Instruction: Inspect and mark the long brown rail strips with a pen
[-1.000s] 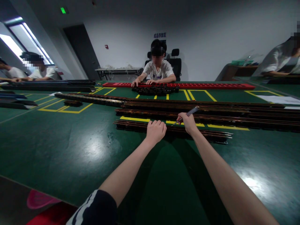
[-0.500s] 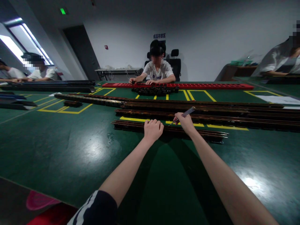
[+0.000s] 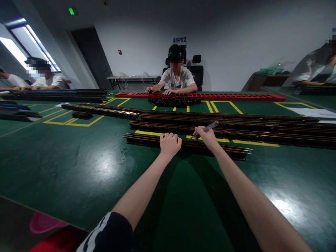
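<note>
A long dark strip [image 3: 143, 140] with thin metal-looking rails lies crosswise on the green table in front of me. My left hand [image 3: 170, 144] is closed over it a little left of its middle, knuckles up and fingertips hidden behind it. My right hand [image 3: 206, 136] pinches a screwdriver [image 3: 210, 126] with a clear, purplish handle. Its thin shaft slants down and left to the strip, just right of my left hand. Whether the tip touches the strip I cannot tell.
More long dark strips [image 3: 244, 134] lie behind, across yellow tape lines. Farther back are a red slotted rail [image 3: 236, 96] and a heap of small black parts [image 3: 174, 102]. A person [image 3: 178, 78] sits opposite; others sit left and right. A pink basin [image 3: 44, 223] stands below the table's left edge.
The strip and my left hand have shifted slightly to the left. My right hand with the screwdriver has moved only a little, and its hold looks the same.
</note>
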Demonstrator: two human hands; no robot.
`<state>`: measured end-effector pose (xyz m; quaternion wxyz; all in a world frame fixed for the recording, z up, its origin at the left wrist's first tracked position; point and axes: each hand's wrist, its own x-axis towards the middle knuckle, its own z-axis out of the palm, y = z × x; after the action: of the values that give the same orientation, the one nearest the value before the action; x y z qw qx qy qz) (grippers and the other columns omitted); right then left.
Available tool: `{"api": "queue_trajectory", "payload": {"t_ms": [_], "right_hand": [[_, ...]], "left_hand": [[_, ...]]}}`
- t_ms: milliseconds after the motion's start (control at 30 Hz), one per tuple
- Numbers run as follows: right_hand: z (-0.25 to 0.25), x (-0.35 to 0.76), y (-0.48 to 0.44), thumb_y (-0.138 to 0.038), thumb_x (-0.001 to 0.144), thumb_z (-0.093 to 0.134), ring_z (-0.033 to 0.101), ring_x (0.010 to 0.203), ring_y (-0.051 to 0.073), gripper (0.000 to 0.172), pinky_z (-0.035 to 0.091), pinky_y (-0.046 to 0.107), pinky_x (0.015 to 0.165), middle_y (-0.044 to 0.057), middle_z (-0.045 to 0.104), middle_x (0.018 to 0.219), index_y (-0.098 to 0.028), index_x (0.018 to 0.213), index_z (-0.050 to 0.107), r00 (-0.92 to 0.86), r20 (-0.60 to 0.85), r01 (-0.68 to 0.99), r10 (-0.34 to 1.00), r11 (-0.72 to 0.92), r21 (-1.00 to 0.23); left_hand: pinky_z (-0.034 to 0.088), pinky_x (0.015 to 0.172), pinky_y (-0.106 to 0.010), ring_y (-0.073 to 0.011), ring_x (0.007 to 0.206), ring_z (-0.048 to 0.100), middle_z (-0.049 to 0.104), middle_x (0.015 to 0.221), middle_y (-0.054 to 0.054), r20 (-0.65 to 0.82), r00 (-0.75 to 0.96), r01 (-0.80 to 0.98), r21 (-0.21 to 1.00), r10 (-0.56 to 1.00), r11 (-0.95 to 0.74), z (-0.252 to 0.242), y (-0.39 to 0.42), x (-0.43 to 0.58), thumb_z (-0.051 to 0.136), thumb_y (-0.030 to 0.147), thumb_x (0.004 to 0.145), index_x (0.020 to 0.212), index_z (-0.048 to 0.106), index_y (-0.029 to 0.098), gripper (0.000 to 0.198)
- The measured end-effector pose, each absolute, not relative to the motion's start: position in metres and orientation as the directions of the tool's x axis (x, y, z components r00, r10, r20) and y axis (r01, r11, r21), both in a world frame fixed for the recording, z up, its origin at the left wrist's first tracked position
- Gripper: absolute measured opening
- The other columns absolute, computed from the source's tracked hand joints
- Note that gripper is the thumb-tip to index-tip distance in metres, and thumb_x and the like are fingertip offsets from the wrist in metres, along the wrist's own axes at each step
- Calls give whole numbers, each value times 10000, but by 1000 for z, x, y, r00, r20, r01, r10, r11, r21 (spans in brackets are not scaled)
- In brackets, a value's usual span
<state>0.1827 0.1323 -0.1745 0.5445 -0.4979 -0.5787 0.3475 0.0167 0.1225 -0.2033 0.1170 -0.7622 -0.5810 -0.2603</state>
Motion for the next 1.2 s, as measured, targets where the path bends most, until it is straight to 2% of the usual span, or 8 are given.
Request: {"api": "queue_trajectory", "payload": {"t_ms": [200, 733, 967, 1067, 1200], "right_hand": [[-175, 184, 134, -401, 694, 567, 542, 428, 131, 289, 473, 275, 539, 6, 562, 440, -188, 500, 588, 109, 278, 172, 954, 258, -951], [-177, 190, 134, -372, 704, 542, 551, 438, 140, 276, 477, 282, 546, 8, 569, 446, -183, 506, 582, 123, 289, 196, 949, 262, -945], [-176, 194, 134, -350, 690, 534, 537, 431, 134, 261, 458, 269, 515, 13, 572, 443, -185, 493, 584, 131, 278, 217, 951, 246, -945], [-176, 196, 136, -353, 670, 538, 520, 410, 129, 258, 447, 265, 503, 7, 552, 416, -188, 477, 579, 140, 268, 203, 953, 238, -950], [-176, 200, 137, -363, 650, 546, 513, 398, 127, 252, 440, 263, 494, 3, 542, 405, -186, 474, 581, 126, 263, 179, 956, 239, -954]], "left_hand": [[346, 796, -395, -228, 815, 612, 708, 866, -99, 547, 184, 946, 128, 817, -299, -204, 122, 17, 396, 246, 905, 796, 699, 160, 334], [357, 840, -409, -232, 836, 618, 707, 881, -98, 543, 174, 943, 147, 821, -298, -205, 123, 11, 383, 237, 912, 793, 690, 174, 335], [315, 913, -434, -242, 885, 598, 691, 933, -108, 556, 346, 901, 29, 756, -433, -200, 113, 19, 325, 270, 957, 864, 681, 165, 383], [338, 853, -401, -229, 879, 596, 688, 943, -97, 511, 411, 871, 25, 755, -490, -200, 110, 24, 321, 269, 966, 918, 673, 165, 370], [351, 778, -378, -227, 872, 592, 684, 931, -88, 467, 424, 875, 9, 776, -484, -200, 110, 26, 315, 281, 972, 940, 662, 174, 364]]}}
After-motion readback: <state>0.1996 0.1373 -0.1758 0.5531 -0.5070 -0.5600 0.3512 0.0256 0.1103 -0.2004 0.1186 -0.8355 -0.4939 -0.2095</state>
